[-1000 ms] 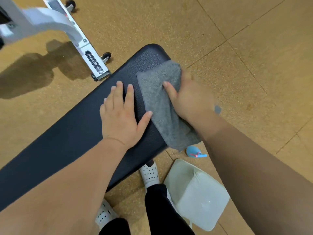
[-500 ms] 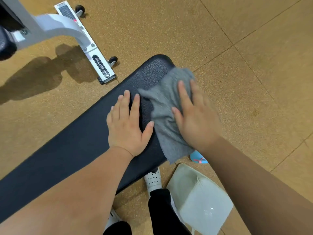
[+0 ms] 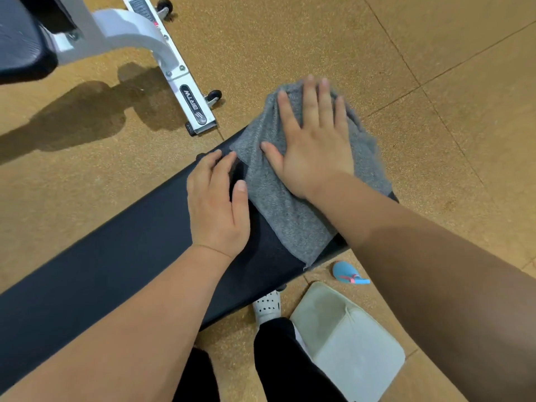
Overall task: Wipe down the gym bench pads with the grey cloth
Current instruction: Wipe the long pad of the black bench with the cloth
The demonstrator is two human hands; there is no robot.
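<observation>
A long black bench pad (image 3: 121,256) runs from the lower left to the middle of the head view. The grey cloth (image 3: 293,221) is spread over the pad's far end and hangs past its rounded tip. My right hand (image 3: 313,146) lies flat on the cloth with the fingers spread, pressing it down. My left hand (image 3: 217,204) rests palm down on the bare pad just left of the cloth, its fingertips touching the cloth's edge. The pad's end is hidden under the cloth.
A white machine frame (image 3: 185,94) with small wheels stands on the cork-coloured floor at upper left, beside another dark pad (image 3: 20,50). Below the bench lie a blue spray bottle (image 3: 346,274) and a pale square cushion (image 3: 351,343). My legs and a white shoe (image 3: 266,306) are under the bench edge.
My right hand has opened flat and pushed the cloth toward and over the pad's far end. My left hand has stayed on the pad beside it.
</observation>
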